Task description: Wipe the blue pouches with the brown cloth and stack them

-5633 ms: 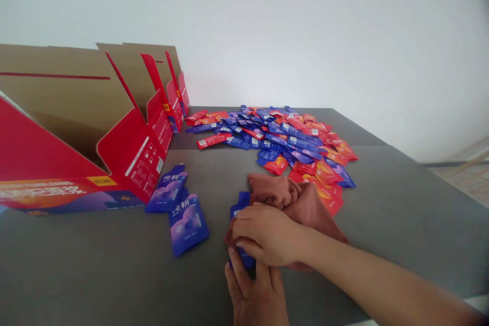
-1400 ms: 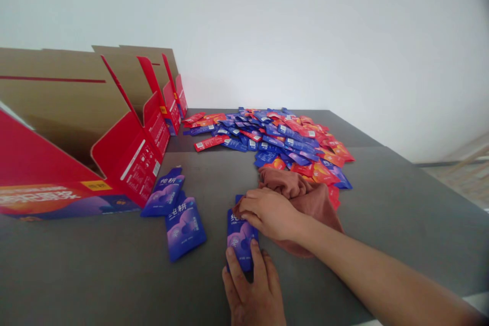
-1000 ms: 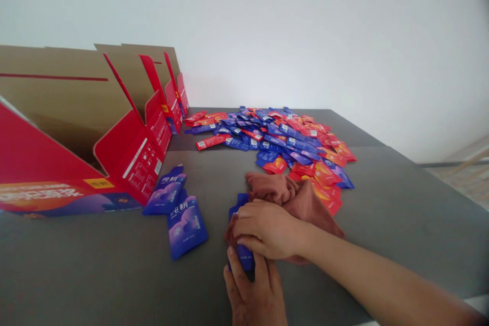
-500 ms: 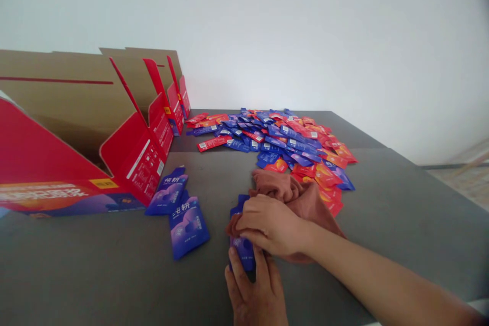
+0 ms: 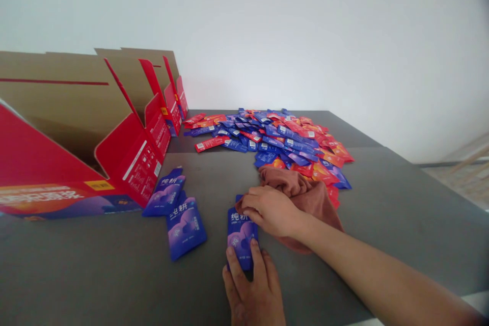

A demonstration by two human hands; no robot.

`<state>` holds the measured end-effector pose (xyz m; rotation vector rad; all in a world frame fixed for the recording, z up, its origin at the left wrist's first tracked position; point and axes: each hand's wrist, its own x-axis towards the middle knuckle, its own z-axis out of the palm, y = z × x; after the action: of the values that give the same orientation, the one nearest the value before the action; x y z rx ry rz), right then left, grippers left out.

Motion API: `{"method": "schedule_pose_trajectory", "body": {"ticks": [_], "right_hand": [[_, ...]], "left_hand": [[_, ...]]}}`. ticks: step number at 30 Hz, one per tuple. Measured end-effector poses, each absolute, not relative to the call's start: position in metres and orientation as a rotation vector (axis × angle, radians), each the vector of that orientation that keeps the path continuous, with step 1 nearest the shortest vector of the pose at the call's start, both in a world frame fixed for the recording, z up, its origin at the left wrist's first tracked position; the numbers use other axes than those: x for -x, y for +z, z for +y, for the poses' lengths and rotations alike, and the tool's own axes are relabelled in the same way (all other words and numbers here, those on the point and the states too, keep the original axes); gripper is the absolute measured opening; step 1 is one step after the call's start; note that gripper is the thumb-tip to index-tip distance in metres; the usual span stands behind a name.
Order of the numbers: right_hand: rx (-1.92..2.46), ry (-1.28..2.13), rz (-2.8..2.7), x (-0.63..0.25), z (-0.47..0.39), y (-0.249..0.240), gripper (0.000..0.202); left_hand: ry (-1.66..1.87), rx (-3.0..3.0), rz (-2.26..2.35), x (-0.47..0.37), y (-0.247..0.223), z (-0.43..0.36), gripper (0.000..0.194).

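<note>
A blue pouch (image 5: 240, 242) with purple circles and white lettering lies flat on the grey table. My left hand (image 5: 252, 285) rests on its lower end, fingers spread and fingertips touching it. My right hand (image 5: 269, 210) is closed on a brown cloth (image 5: 305, 196), and a bunched corner of the cloth touches the pouch's upper right part. Part of the pouch's top is hidden under that hand and cloth. To the left lie two more blue pouches (image 5: 187, 232), one overlapping the other.
Open red cardboard boxes (image 5: 130, 163) stand in a row along the left side. Behind the cloth spreads a heap of blue and red pouches (image 5: 267, 135). A pale wall (image 5: 305, 35) rises behind the table (image 5: 382, 214).
My right hand with the cloth has moved up the pouch, uncovering its middle and some white lettering. My left hand stays at the pouch's lower end. The whole view has shifted slightly.
</note>
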<state>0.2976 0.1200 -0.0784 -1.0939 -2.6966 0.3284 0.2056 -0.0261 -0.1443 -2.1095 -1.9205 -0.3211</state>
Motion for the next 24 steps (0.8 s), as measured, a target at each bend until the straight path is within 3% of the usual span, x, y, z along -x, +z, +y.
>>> {"method": "schedule_pose_trajectory", "body": {"ticks": [8,19,24], "right_hand": [[0.587,0.464,-2.827,-0.289,0.095,-0.072,0.016],[1.108,0.349,-2.698,-0.297,0.120,-0.078,0.017],[0.819,0.357,-2.751,-0.294,0.104,-0.072,0.016]], "left_hand": [[-0.346,2.114,-1.962,-0.208,-0.148,-0.027,0.041],[-0.333,2.091,-1.929,-0.207,-0.145,-0.026,0.035],[-0.328,2.121,-1.944,-0.207,-0.146,-0.027,0.036]]}}
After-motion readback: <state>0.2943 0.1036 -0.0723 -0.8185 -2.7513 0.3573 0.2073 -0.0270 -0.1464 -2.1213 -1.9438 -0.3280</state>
